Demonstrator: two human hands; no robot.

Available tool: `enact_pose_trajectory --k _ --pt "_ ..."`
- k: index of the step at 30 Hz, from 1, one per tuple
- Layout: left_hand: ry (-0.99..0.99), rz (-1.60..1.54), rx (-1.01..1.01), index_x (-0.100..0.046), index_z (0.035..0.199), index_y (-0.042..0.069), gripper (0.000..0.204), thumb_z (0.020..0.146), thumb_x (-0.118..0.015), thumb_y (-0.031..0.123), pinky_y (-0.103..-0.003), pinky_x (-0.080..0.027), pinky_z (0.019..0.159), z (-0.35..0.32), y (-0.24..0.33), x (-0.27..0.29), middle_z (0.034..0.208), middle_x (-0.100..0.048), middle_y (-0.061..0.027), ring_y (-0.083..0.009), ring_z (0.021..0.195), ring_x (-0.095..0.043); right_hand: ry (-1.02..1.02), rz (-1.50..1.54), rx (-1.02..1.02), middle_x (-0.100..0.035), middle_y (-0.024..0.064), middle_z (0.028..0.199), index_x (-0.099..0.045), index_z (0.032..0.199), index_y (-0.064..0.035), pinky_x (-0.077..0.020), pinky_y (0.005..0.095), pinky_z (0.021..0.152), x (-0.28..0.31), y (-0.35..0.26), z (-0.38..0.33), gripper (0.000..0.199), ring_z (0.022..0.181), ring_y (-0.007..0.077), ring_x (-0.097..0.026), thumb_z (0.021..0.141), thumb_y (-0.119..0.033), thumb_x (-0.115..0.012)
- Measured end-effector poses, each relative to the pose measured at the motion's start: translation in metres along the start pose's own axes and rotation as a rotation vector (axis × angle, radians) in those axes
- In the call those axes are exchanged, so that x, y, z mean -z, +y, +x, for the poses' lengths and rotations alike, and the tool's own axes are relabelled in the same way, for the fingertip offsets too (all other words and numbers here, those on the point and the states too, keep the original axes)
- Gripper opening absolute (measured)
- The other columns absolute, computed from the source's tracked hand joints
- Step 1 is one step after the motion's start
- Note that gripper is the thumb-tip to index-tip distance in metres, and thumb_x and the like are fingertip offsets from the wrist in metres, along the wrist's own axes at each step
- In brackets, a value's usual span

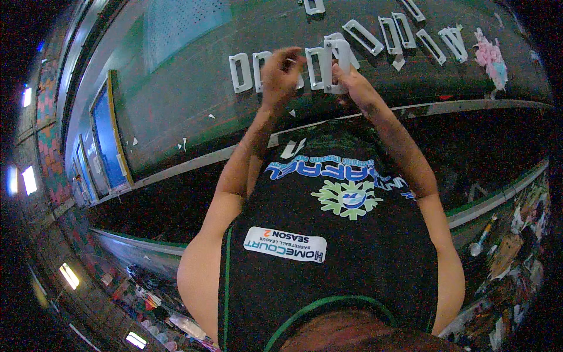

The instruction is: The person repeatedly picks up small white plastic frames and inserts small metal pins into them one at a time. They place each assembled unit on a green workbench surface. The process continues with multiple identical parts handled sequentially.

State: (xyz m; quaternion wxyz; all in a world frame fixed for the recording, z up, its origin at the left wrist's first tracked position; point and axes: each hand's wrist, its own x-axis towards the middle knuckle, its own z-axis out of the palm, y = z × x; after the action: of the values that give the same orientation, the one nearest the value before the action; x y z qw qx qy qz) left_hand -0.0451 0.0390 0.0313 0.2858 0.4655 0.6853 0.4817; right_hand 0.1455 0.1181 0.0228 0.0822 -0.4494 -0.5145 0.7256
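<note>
My right hand grips a white slotted plastic piece, held upright over the dark green table, with the thumb against its side. Just left of it, my left hand has its fingers curled toward the thumb; whatever they may hold is too small to make out. Behind and beside my left hand lie more such pieces, one of them a white slotted piece at the left end of the row. Another white slotted piece stands between my hands, partly covered by the held one.
More white slotted pieces are spread to the right on the green table. A crumpled pink and pale blue bundle sits at the far right. Small white scraps dot the near side. A blue framed panel stands left.
</note>
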Motion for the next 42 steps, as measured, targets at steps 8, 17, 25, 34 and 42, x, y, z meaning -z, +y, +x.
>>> enact_pose_trajectory --k 8,17,25,34,42 --pt "-0.411 0.045 -0.295 -0.059 0.123 0.008 0.057 0.072 -0.084 0.012 -0.028 -0.053 0.075 -0.007 0.004 0.006 0.108 -0.060 -0.0088 -0.0186 0.090 -0.062 -0.037 0.010 0.186 -0.057 0.0058 0.099 -0.044 0.135 -0.0085 -0.0462 0.0261 0.053 -0.011 0.000 -0.002 0.051 0.075 0.0137 -0.056 0.101 -0.047 -0.045" --pt "-0.306 0.274 -0.446 -0.068 0.092 0.007 0.023 0.072 -0.080 0.007 -0.036 -0.055 0.072 -0.002 0.013 -0.007 0.099 -0.063 -0.0104 -0.0261 0.088 -0.067 0.019 0.033 0.076 -0.058 0.0085 0.111 -0.041 0.138 -0.0056 -0.0482 0.0287 0.060 0.009 0.007 0.000 0.055 0.080 0.0140 -0.057 0.100 -0.045 -0.048" --pt "-0.264 0.523 -0.536 -0.066 0.097 0.006 0.017 0.080 -0.068 0.010 -0.039 -0.055 0.072 -0.020 0.020 -0.023 0.096 -0.063 -0.0111 -0.0312 0.088 -0.065 0.206 -0.113 0.158 -0.052 0.0137 0.127 -0.036 0.140 -0.0018 -0.0409 0.0362 0.100 0.000 0.029 0.018 0.058 0.115 0.0229 -0.053 0.101 -0.042 -0.049" --pt "-0.509 0.604 -0.673 -0.056 0.112 -0.005 0.027 0.087 -0.057 0.007 -0.040 -0.054 0.081 -0.017 -0.020 -0.034 0.115 -0.055 -0.0204 -0.0345 0.101 -0.061 0.068 -0.236 0.187 -0.057 0.0106 0.117 -0.042 0.135 -0.0002 -0.0417 0.0330 0.095 0.019 0.027 0.029 0.050 0.104 0.0199 -0.055 0.101 -0.036 -0.047" --pt "-0.592 0.342 -0.609 -0.053 0.112 -0.003 0.024 0.090 -0.053 0.006 -0.042 -0.050 0.088 0.000 -0.009 -0.030 0.114 -0.055 -0.0201 -0.0361 0.105 -0.057 -0.015 -0.235 0.227 -0.055 0.0008 0.097 -0.052 0.123 -0.0026 -0.0418 0.0271 0.081 0.029 0.021 0.034 0.042 0.089 0.0115 -0.051 0.101 -0.038 -0.050"
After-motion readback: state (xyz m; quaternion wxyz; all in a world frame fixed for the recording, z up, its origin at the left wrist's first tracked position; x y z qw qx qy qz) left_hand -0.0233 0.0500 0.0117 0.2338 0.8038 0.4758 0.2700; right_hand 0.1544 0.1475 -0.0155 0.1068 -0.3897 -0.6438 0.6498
